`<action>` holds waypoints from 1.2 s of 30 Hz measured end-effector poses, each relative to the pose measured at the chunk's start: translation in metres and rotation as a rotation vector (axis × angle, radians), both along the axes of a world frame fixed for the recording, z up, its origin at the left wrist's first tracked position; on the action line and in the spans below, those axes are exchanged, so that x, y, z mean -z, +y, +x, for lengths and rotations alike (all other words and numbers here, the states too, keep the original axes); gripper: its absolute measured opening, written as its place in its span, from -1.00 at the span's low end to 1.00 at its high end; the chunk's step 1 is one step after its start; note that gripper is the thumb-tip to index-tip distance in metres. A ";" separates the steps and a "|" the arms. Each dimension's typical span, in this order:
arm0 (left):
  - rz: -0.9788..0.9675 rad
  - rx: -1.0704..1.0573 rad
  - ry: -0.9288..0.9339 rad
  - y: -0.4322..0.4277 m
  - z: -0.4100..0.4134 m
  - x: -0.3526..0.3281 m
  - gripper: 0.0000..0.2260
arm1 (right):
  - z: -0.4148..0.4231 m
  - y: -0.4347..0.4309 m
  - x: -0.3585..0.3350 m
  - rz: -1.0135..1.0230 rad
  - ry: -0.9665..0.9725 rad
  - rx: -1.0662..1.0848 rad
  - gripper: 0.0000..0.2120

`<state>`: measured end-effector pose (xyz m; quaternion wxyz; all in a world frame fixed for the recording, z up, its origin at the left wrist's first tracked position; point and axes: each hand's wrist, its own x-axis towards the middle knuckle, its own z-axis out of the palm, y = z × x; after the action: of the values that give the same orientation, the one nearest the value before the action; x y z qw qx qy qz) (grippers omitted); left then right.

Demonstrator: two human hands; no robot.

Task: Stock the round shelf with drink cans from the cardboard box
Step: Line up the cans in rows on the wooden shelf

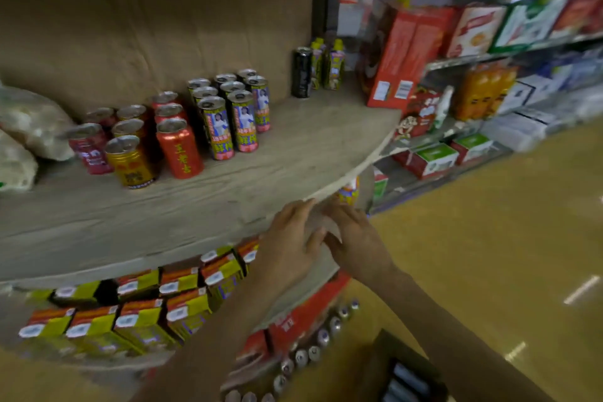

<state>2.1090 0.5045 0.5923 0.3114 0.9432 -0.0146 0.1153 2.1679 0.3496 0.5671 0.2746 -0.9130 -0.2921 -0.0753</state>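
Note:
The round wooden shelf (293, 166) carries red cans (179, 150), a gold can (132, 163), tall yellow-and-pink cans (228, 121) and one black can (301, 72). My left hand (290, 238) lies with its fingers spread against the shelf's curved front edge and holds nothing. My right hand (354, 238) reaches to the same edge, touching the left hand. A small yellow-orange drink (349, 191) shows just past its fingertips, under the edge; whether the hand grips it is unclear. The cardboard box (408, 365) is at the bottom right with dark cans inside.
Yellow-and-red drink cartons (146, 313) fill the tier below, with red packs (306, 313) and a row of can tops (313, 349) lower down. White bags (29, 127) lie at the shelf's left. Red boxes (401, 55) and aisle shelving (489, 91) stand to the right, over a tan floor (505, 238).

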 end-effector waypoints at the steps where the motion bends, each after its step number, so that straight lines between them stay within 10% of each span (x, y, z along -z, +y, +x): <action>1: -0.004 0.031 0.012 -0.008 -0.005 0.009 -0.48 | -0.009 -0.012 0.007 -0.013 0.017 0.031 -0.59; 36: -0.034 0.243 0.950 -0.259 -0.094 0.374 -0.47 | -0.157 -0.292 0.381 -0.136 0.828 0.361 -0.56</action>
<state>2.0154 0.2458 0.2180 0.3104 0.8777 0.0210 -0.3645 2.0113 0.0581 0.1860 0.2903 -0.9184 0.0018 0.2687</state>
